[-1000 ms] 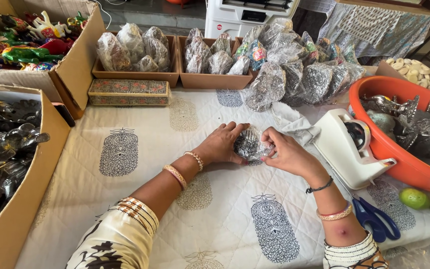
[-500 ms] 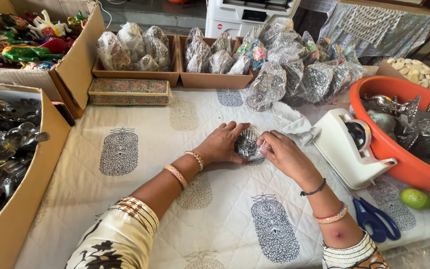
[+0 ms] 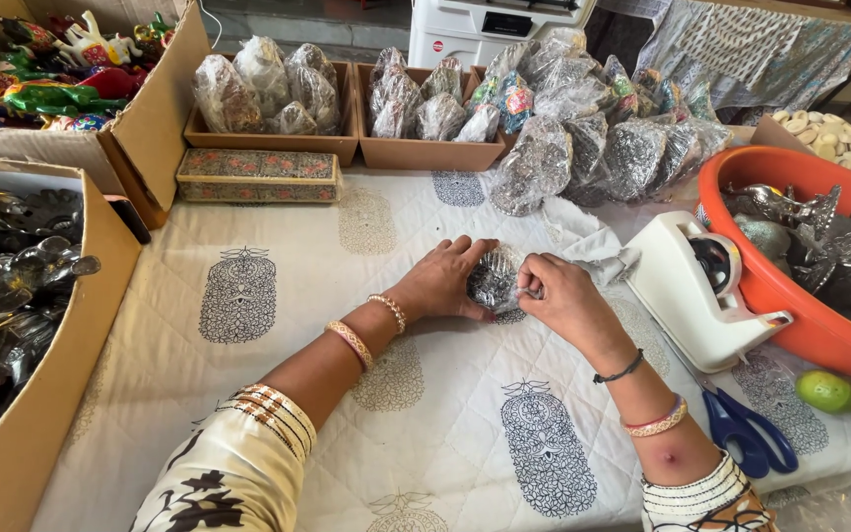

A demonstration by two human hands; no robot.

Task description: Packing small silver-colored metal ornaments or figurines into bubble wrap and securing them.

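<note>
White quilted cloth (image 3: 278, 394) printed with dark motifs covered the worktable, hemmed in by boxes and tubs. Near its middle the left hand (image 3: 442, 283) cupped a small silver ornament in clear plastic wrap (image 3: 494, 279) from the left side, fingers curled around it and holding it down on the cloth. The right hand (image 3: 561, 300) met it from the other side, thumb and fingertips pinched on the wrap at the ornament's right edge; whether a piece of tape sat between those fingers could not be told. Just right of the hands stood a white tape dispenser (image 3: 693, 296), touching an orange tub (image 3: 790, 296) filled with unwrapped silver metal figures. Blue-handled scissors (image 3: 749, 433) lay on the cloth near the right forearm, with two green limes (image 3: 849, 399) further right. Behind the hands rose a heap of wrapped pieces (image 3: 593, 138), and beside it two wooden trays (image 3: 347, 148) held more wrapped bundles. A patterned flat box (image 3: 256, 175) lay in front of the left tray. Cardboard boxes (image 3: 61, 325) at the left held metal figures and painted toys.
</note>
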